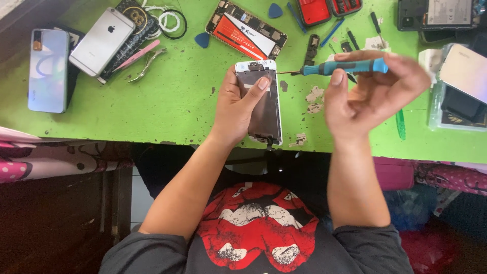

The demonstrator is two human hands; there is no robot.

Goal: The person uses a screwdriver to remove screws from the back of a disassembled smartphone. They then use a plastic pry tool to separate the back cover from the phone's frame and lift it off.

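My left hand (pixel 237 105) grips a white phone screen assembly (pixel 263 107) with its dark inner side up, thumb pressed across its upper part, just above the near edge of the green table (pixel 167 106). My right hand (pixel 373 91) holds a small teal-handled screwdriver (pixel 341 67) level. Its thin tip points left and touches the top right corner of the assembly.
An opened phone with a red battery (pixel 246 29) lies beyond the hands. At the left are a silver phone (pixel 101 41), a light blue phone (pixel 48 68), pink tweezers (pixel 138 54) and metal tweezers. A red tool case (pixel 324 9), picks, small parts and more phones sit at the right.
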